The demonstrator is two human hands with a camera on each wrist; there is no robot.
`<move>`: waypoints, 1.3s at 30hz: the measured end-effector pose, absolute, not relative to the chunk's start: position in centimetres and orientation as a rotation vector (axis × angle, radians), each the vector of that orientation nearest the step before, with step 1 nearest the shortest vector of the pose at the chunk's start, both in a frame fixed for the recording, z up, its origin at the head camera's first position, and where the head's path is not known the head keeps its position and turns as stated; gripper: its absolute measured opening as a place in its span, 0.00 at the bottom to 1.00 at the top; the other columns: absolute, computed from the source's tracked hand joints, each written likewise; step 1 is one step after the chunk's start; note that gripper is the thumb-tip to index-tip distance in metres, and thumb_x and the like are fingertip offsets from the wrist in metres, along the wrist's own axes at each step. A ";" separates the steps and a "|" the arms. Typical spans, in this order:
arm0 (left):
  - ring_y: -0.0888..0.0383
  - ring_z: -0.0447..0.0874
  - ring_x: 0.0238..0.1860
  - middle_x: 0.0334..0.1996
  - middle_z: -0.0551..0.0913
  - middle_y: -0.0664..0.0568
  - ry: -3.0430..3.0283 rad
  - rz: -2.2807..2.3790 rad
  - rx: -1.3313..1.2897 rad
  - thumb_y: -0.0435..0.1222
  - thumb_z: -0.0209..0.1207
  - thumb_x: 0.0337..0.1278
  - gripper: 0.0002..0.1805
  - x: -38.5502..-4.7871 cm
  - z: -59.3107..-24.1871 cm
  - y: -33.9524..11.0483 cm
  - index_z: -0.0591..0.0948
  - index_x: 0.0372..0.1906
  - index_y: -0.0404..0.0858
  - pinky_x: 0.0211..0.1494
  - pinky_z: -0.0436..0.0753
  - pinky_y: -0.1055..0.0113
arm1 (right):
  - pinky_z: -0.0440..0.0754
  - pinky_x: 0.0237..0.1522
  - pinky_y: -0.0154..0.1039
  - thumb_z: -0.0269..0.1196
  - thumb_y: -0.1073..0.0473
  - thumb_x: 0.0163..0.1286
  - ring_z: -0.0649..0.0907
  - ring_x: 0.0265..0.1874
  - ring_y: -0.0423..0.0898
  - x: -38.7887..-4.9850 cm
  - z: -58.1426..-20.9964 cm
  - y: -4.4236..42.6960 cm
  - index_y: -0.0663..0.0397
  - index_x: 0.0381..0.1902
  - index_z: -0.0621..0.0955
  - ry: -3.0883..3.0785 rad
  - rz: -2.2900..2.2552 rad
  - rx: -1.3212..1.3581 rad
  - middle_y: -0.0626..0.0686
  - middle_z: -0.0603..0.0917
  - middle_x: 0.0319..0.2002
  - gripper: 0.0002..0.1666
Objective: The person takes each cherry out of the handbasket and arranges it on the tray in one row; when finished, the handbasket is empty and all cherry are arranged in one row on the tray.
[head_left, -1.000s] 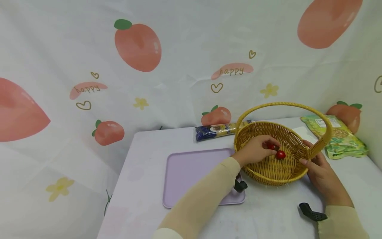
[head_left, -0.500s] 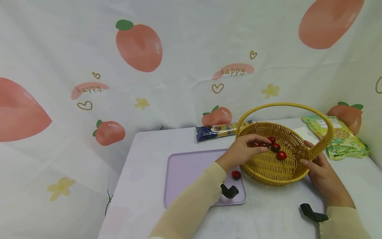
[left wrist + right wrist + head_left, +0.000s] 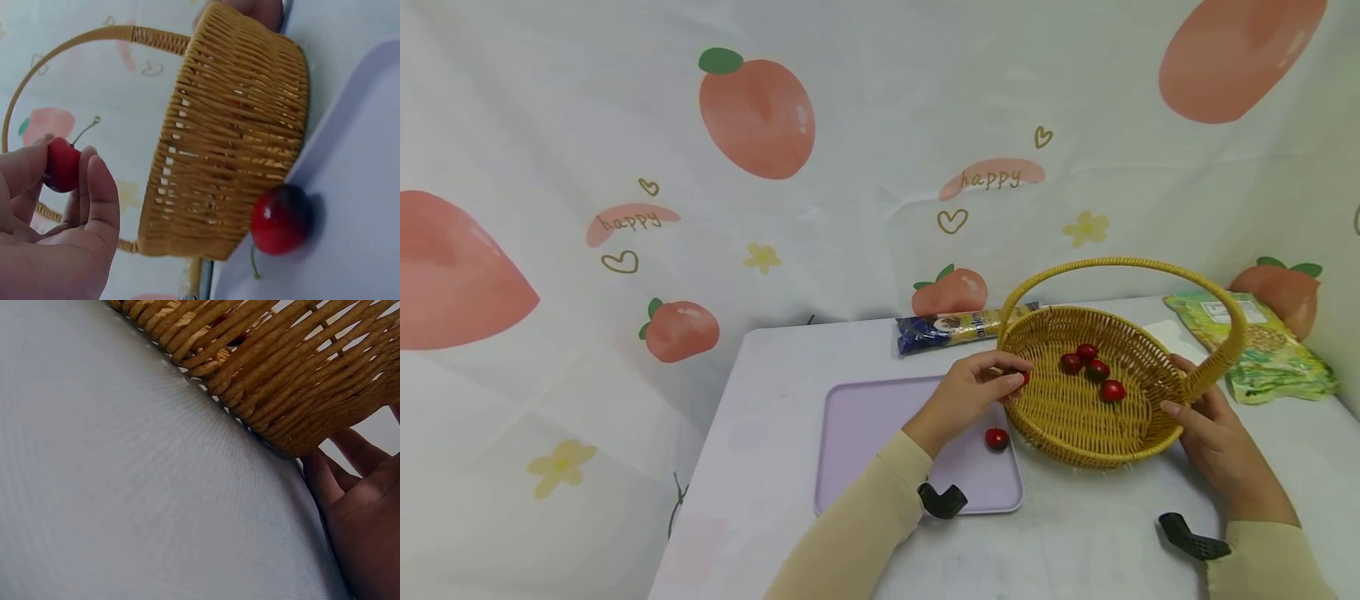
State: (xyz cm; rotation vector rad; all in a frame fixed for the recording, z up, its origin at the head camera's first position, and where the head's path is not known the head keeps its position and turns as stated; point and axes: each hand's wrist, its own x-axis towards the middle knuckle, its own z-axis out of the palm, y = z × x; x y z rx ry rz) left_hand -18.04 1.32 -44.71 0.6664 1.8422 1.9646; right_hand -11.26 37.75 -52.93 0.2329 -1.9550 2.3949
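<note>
In the head view my left hand point(image 3: 968, 393) is at the left rim of a yellow wicker basket point(image 3: 1075, 425). Thumb and fingertips pinch a dark red cherry point(image 3: 62, 164), whose green stem shows in the left wrist view. Several cherries point(image 3: 1112, 391) lie inside the basket. Another cherry point(image 3: 997, 439) rests on a lilac tray point(image 3: 857, 442), close to its right edge. My right hand point(image 3: 1221, 446) holds the basket's right side, thumb at the rim; its fingers point(image 3: 322, 481) are partly hidden behind the wicker in the right wrist view.
A tall handle point(image 3: 1120, 262) arches over the basket. Behind stands a blue and yellow packet point(image 3: 955, 328) along the table's back edge; a green bag point(image 3: 1262, 350) lies at the back right. Black curved pieces point(image 3: 1191, 537) sit at both wrists.
My left hand has moved left from inside the basket to its left rim, pinching a cherry. Cherries it covered now show, as does the one on the tray. The right hand stays put.
</note>
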 end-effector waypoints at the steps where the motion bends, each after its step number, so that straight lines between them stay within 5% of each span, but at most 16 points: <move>1: 0.37 0.86 0.47 0.45 0.89 0.46 1.846 1.964 0.655 0.31 0.65 0.78 0.13 -17.9 -44.9 1.0 0.87 0.61 0.33 0.59 0.81 0.32 | 0.54 0.74 0.29 0.49 0.71 0.86 0.60 0.76 0.42 -11.3 -52.9 37.8 0.36 0.90 0.54 -1.950 2.395 0.240 0.49 0.56 0.81 0.43; 4: 0.31 0.85 0.50 0.47 0.88 0.45 1.810 1.990 0.603 0.29 0.64 0.78 0.14 -17.5 -45.3 0.0 0.85 0.62 0.30 0.60 0.82 0.35 | 0.56 0.74 0.28 0.48 0.72 0.86 0.61 0.75 0.42 -11.3 -52.9 37.8 0.38 0.90 0.54 -1.931 2.402 0.252 0.48 0.58 0.80 0.43; 12: 0.52 0.91 0.45 0.52 0.84 0.44 1.732 2.055 0.498 0.24 0.60 0.78 0.17 -16.7 -46.9 -2.3 0.81 0.65 0.29 0.54 0.89 0.57 | 0.49 0.76 0.29 0.50 0.71 0.86 0.62 0.75 0.40 -11.4 -53.0 37.7 0.36 0.90 0.55 -1.920 2.420 0.201 0.47 0.57 0.80 0.44; 18: 0.47 0.88 0.44 0.50 0.87 0.46 1.940 1.991 0.473 0.27 0.65 0.75 0.18 -16.0 -48.7 -3.6 0.87 0.64 0.33 0.50 0.87 0.58 | 0.48 0.76 0.30 0.49 0.71 0.86 0.62 0.75 0.40 -11.3 -53.0 37.6 0.36 0.90 0.55 -1.918 2.416 0.208 0.48 0.58 0.80 0.44; 25: 0.44 0.92 0.48 0.53 0.86 0.45 1.872 2.047 0.338 0.23 0.63 0.74 0.17 -14.9 -50.1 -4.2 0.84 0.64 0.28 0.55 0.88 0.57 | 0.46 0.77 0.30 0.49 0.71 0.86 0.60 0.75 0.40 -11.2 -53.0 37.6 0.35 0.90 0.55 -1.934 2.415 0.215 0.49 0.56 0.81 0.43; 31: 0.51 0.91 0.45 0.48 0.87 0.45 1.869 2.061 0.218 0.22 0.67 0.70 0.14 -14.3 -50.8 -4.1 0.84 0.56 0.29 0.50 0.88 0.62 | 0.59 0.72 0.27 0.49 0.72 0.86 0.61 0.75 0.41 -11.4 -52.8 37.7 0.38 0.90 0.55 -1.909 2.425 0.235 0.47 0.58 0.79 0.43; 39: 0.59 0.88 0.41 0.43 0.90 0.52 2.052 1.935 0.240 0.28 0.70 0.71 0.12 -13.8 -51.4 -4.4 0.87 0.55 0.34 0.47 0.85 0.68 | 0.61 0.70 0.27 0.49 0.72 0.86 0.61 0.75 0.42 -11.3 -52.8 37.7 0.38 0.90 0.55 -1.920 2.420 0.231 0.49 0.56 0.80 0.43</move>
